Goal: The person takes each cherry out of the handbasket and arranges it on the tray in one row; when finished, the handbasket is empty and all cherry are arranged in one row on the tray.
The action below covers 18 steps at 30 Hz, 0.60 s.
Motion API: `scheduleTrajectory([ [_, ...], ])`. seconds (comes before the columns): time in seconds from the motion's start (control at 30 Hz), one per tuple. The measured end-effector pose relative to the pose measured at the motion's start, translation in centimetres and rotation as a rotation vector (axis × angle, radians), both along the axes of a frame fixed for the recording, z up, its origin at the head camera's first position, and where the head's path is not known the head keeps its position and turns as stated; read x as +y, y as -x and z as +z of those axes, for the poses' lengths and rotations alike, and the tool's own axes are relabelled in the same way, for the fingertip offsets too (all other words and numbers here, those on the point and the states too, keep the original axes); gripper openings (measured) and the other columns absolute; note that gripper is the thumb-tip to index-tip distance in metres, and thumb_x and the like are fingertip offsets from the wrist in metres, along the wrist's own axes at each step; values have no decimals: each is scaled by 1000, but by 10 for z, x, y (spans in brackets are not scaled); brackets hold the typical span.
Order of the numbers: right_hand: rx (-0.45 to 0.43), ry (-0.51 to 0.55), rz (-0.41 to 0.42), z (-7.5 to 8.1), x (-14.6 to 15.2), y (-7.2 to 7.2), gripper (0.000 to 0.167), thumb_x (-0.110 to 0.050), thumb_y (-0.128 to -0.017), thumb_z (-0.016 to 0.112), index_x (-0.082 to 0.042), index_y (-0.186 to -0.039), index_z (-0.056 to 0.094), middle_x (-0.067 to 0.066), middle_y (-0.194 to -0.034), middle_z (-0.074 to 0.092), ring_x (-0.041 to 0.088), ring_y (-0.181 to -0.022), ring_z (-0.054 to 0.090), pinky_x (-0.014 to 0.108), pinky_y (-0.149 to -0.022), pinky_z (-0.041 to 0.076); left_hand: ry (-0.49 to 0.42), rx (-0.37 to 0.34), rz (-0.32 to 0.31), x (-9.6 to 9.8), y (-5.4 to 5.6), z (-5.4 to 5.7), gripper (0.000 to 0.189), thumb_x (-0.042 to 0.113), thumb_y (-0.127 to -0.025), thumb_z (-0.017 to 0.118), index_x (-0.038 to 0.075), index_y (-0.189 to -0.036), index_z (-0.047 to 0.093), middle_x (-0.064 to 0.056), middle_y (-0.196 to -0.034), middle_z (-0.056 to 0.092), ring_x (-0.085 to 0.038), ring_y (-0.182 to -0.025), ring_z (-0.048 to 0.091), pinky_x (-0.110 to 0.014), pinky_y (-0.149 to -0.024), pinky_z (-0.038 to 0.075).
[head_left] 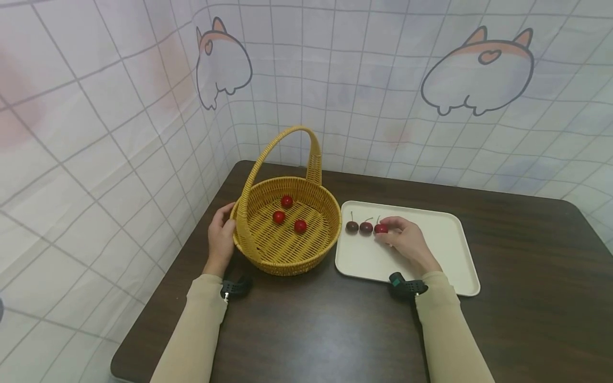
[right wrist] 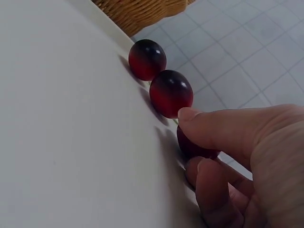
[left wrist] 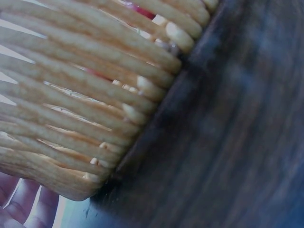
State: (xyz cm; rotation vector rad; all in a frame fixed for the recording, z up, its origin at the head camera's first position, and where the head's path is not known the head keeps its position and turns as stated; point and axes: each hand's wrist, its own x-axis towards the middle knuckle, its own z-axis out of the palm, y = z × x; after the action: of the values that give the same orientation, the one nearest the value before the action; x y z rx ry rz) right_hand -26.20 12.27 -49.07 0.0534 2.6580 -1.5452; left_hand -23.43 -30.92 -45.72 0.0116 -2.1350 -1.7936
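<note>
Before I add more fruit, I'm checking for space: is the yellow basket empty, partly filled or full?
Partly filled: the yellow basket holds three red fruits, with bare weave showing around them.

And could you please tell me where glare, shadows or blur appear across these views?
Head view: soft glare on the table; left wrist view: basket and table both blurred; right wrist view: small bright highlights on two cherries, with shadows falling on the tray.

right of the handle [head_left: 299, 128] (an arching obstacle), the basket [head_left: 287, 267] is accessible.
</note>
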Motion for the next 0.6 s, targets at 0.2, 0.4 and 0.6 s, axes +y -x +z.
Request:
scheduleTrajectory([
  [0.2,0,-8,-12,2,-3,-2,49,-22,-82,77,-10,-126,60,14,-126,57,19,-74,53,25,-60,48,5,-1,3,0,0,0,44,5,-92,42,-1,-134,53,-19,-123,57,-13,-97,52,-21,-78,44],
  [0.4,24,-18,-16,0,-3,-2,47,-21,-82,77,-9,-125,60,14,-122,59,18,-70,53,25,-60,48,3,-1,4,0,0,-1,44,4,-92,42,-1,-134,53,-18,-122,57,-13,-96,52,-21,-77,44],
  [0.6,29,-24,7,-1,-1,-1,52,-26,-82,78,-10,-127,59,13,-124,58,17,-70,53,25,-62,48,3,3,7,0,0,0,44,5,-91,43,-1,-133,54,-17,-120,58,-12,-94,53,-21,-77,44],
])
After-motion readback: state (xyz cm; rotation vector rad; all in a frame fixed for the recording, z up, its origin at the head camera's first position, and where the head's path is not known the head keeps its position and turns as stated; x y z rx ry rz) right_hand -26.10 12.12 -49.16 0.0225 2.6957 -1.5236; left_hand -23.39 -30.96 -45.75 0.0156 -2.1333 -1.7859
